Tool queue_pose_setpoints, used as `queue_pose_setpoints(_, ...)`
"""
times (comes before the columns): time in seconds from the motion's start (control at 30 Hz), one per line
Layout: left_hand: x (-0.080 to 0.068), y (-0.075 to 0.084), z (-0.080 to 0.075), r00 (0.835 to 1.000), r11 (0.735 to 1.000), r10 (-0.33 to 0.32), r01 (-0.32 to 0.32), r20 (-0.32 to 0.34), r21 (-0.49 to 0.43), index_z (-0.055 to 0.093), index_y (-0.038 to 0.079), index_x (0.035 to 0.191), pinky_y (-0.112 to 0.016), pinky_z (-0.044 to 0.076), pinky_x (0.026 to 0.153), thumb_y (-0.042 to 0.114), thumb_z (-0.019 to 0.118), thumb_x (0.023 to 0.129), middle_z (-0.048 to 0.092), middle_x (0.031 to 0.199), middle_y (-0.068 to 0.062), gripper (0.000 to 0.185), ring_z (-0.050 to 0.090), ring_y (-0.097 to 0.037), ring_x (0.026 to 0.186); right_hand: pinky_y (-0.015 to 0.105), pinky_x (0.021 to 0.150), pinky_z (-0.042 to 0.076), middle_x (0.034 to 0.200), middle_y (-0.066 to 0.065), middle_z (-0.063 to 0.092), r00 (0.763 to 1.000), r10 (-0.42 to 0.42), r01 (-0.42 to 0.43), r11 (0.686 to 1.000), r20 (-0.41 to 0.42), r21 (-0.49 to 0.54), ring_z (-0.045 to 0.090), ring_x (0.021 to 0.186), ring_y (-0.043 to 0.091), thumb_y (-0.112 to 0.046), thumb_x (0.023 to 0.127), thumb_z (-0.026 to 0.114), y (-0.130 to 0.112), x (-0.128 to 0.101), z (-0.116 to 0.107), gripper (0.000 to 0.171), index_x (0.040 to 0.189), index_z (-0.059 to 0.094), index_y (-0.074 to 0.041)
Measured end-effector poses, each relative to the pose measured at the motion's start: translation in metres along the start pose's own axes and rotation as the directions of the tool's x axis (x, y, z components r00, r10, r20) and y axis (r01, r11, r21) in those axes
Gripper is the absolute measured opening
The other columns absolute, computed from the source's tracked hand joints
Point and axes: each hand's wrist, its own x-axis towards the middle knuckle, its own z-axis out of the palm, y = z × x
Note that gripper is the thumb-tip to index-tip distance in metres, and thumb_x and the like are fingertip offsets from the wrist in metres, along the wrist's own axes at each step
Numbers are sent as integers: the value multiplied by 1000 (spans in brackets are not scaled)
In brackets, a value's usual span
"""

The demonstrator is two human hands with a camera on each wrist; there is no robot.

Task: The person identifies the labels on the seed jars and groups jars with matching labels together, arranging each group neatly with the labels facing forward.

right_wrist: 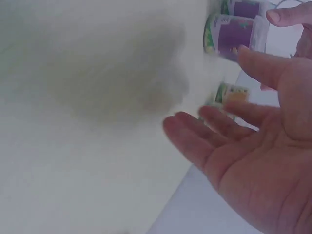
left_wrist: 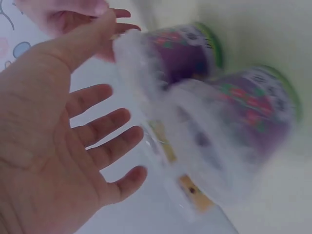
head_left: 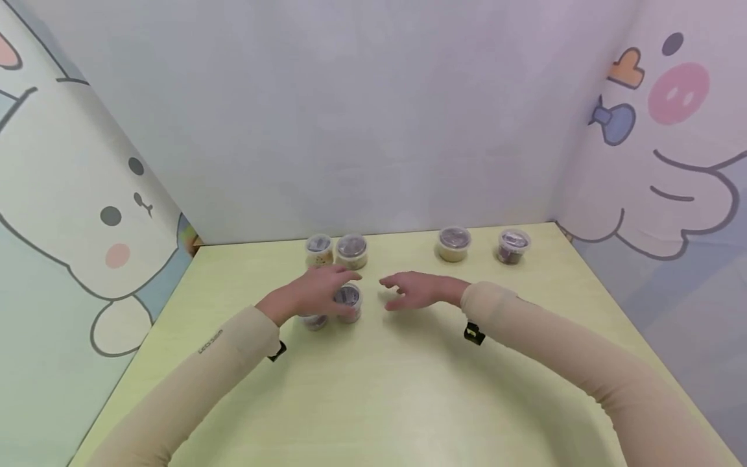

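- Left hand (head_left: 318,292) spread, fingers straight, gripping nothing; hovering over two purple-labelled cups (head_left: 348,301), which stand side by side just under and beside its fingertips on the pale green table (head_left: 373,389).
- Right hand (head_left: 417,290) relaxed and released, palm bare, just right of those two cups and not touching them.
- Beyond the left hand: another pair of lidded cups (head_left: 352,251), close together.
- Beyond the right hand, well apart from it: two single cups (head_left: 454,244), with a gap between them.
- Judged progress: two pairs seemingly grouped, last two cups not yet brought together; roughly two thirds done.
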Motion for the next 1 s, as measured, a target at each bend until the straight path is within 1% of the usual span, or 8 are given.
queue_pose_setpoints(0.13,27,16,-10,997,999,41,-43,59,23,59,7,140,-46,47,102,37,68,98,60,136,-12,53,59,-28,121,46,112,38,146,17,53,981,97,-47,960,169,-277,50,134,34,-34,103,59,6,-17,-22,58,148,48,0)
queue_pose_setpoints(0.23,50,27,-16,995,998,55,-57,86,16,59,6,139,-40,47,103,33,66,101,60,137,-11,48,59,-26,122,46,111,39,140,17,58,960,199,-110,915,198,-388,51,133,33,-34,102,60,12,-30,-35,55,145,51,-1)
queue_pose_setpoints(0.43,96,44,-20,996,998,53,-51,65,-42,55,5,142,-38,47,102,31,60,104,59,138,-11,47,58,-24,121,50,81,56,106,15,69,964,229,-266,780,-137,-566,67,99,34,-22,94,72,30,-52,-52,29,116,66,-3)
queue_pose_setpoints(0.57,124,52,-15,999,999,25,-24,37,-40,50,4,145,-38,46,103,32,59,104,59,137,-13,50,58,-25,121,49,63,57,99,17,65,906,170,-390,691,-388,-608,65,85,35,-11,89,73,45,-62,-59,25,110,64,0)
queue_pose_setpoints(0.63,136,55,-10,1000,1000,2,-1,21,-31,48,4,146,-38,45,103,33,58,103,57,139,-13,53,57,-24,123,50,65,57,108,21,63,880,164,-422,703,-446,-573,64,92,38,-9,90,71,53,-65,-61,35,121,61,5)
queue_pose_setpoints(0.73,154,60,-2,999,999,-36,36,-2,-41,45,3,148,-37,44,105,33,59,103,54,143,-13,56,55,-25,127,53,77,56,123,29,57,857,193,-433,772,-477,-466,62,104,43,-13,94,70,67,-69,-63,50,135,52,8)
queue_pose_setpoints(0.87,176,65,8,995,990,-93,89,-32,-114,38,1,152,-37,42,109,33,59,103,46,152,-14,63,51,-27,134,60,93,49,138,38,46,841,224,-409,859,-493,-307,56,117,50,-17,95,71,83,-71,-63,67,147,38,12)
queue_pose_setpoints(1.0,196,68,21,986,968,-140,117,-92,-220,27,-1,157,-39,37,114,29,59,103,36,159,-18,69,42,-31,141,63,102,42,145,41,38,824,218,-375,902,-523,-215,48,126,54,-15,94,72,97,-70,-61,77,150,29,15)
